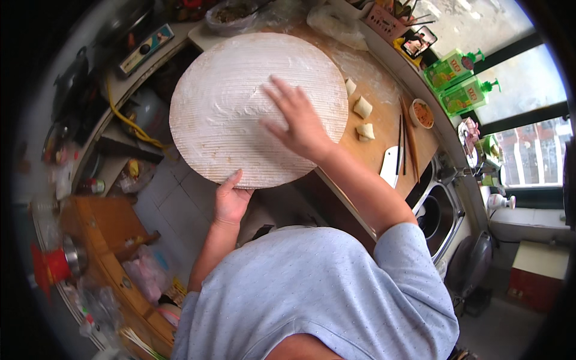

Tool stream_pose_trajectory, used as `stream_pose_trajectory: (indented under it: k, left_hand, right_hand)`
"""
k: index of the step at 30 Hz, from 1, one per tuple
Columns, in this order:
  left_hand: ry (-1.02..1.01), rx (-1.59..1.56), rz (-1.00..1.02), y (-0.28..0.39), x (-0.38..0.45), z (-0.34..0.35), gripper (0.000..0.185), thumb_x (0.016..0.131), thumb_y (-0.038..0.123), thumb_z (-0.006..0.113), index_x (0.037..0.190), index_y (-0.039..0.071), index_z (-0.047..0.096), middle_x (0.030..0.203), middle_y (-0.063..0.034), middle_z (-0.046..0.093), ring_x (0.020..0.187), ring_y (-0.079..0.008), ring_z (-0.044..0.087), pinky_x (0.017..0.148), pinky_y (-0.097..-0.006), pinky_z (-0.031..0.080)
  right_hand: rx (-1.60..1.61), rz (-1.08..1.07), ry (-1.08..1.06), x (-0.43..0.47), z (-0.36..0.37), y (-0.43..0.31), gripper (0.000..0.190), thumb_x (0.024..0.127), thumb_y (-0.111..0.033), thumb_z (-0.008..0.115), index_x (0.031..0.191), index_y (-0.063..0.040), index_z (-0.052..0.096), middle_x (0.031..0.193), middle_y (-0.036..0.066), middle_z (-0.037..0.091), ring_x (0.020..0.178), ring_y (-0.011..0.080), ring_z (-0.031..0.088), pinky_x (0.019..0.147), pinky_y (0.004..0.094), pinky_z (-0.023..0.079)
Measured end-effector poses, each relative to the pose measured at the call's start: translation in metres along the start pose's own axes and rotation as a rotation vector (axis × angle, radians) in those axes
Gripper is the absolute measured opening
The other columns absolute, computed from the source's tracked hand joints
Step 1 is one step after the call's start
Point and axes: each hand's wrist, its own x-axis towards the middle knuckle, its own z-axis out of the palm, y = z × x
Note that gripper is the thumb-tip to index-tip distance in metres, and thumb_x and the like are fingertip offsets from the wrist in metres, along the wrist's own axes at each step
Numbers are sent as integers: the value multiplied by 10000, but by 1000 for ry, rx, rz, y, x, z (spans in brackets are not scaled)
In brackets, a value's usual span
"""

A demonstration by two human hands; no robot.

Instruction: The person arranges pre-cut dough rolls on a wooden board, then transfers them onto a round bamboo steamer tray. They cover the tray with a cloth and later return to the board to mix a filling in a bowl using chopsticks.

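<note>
A large round ridged tray dusted with white flour spans the middle of the view. My left hand grips its near rim, thumb on top. Over the floured surface is my right hand, fingers spread and blurred, holding nothing; whether it touches the flour I cannot tell. Right of the tray, several pieces of dough lie on the wooden board. Beside them are a wooden rolling pin, dark chopsticks and a white blade, partly hidden by my right forearm.
A bowl of orange-red filling stands at the board's right edge. Green pump bottles and a phone line the window ledge. The sink is at right, a gas stove at upper left, a wooden cabinet at lower left.
</note>
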Motion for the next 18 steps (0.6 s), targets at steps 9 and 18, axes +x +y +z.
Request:
stream_pose_trajectory:
  k: [9, 18]
  left_hand:
    - [-38, 120, -154, 66, 94, 31, 462, 885, 76, 629, 1331, 70, 507, 1262, -71, 596, 1155, -225, 581, 957, -407, 504]
    - [2, 198, -165, 75, 133, 53, 559, 870, 86, 623, 1402, 74, 451, 1344, -92, 548, 1232, -267, 529, 1029, -464, 439]
  right_hand:
    - [111, 530, 509, -42, -89, 114, 307, 867, 26, 629, 1140, -110, 663, 946, 95, 724, 881, 244, 707, 1003, 435, 454]
    - [-822, 1037, -118, -79, -169, 306, 243, 873, -251, 613, 1032, -69, 643, 1118, 165, 641, 993, 384, 635, 832, 466, 512]
